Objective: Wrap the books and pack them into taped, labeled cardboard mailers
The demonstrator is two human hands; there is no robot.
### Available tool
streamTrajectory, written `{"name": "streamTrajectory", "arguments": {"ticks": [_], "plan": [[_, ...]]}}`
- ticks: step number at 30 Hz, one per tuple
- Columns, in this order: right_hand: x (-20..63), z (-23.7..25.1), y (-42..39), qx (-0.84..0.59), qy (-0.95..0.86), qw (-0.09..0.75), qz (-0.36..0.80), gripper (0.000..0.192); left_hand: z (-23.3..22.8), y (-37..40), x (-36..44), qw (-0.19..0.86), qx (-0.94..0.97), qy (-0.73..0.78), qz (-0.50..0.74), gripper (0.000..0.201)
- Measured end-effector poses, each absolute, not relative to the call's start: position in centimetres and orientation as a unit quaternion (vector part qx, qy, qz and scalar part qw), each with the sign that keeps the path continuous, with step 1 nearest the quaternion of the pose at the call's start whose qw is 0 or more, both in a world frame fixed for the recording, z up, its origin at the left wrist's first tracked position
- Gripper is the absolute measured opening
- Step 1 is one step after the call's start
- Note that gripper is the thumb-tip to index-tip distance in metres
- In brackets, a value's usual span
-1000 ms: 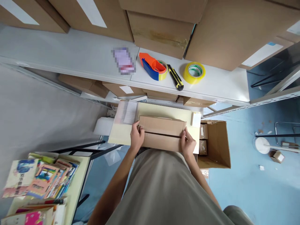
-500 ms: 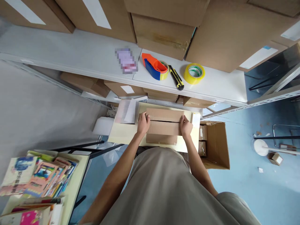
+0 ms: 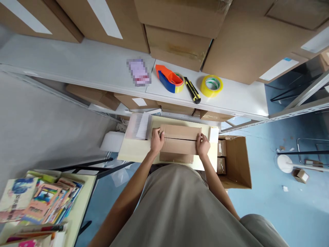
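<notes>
At frame centre, the left hand and right hand are gripping the cardboard box ends, flaps folded shut, seam untaped.

One tape dispenser, one tape roll, one utility knife, two hands.

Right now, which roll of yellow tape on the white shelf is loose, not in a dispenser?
The bare yellow tape roll right of the yellow-and-black utility knife; the other sits in the orange-and-blue dispenser.
</notes>
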State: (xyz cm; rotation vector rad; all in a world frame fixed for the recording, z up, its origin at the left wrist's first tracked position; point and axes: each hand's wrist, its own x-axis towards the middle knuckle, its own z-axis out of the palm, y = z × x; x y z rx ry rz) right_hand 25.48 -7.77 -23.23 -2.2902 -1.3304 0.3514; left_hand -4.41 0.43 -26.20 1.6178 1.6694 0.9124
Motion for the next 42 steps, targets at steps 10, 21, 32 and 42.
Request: {"name": "streamTrajectory", "arguments": {"ticks": [10, 21, 32, 42], "plan": [[26.2, -24.4, -6.9, -0.760, -0.566, 0.299, 0.112, 0.063, -26.1, 0.8, -4.2, 0.279, 0.627, 0.624, 0.372, 0.025], [22.5, -13.4, 1.1, -0.670, -0.674, 0.299, -0.086, 0.045, -15.9, 5.2, -2.3, 0.172, 0.704, 0.540, 0.427, 0.037], [10.6, -0.1, 19.3, -0.701, -0.708, 0.083, 0.037, 0.055, -4.3, 9.4, -1.9, 0.195, 0.589, 0.504, 0.600, 0.038], [14.1, -6.5, 5.2, -0.571, -0.567, 0.482, 0.348, 0.062, -9.9, 0.9, -2.8, 0.403, 0.533, 0.461, 0.584, 0.038]]}}
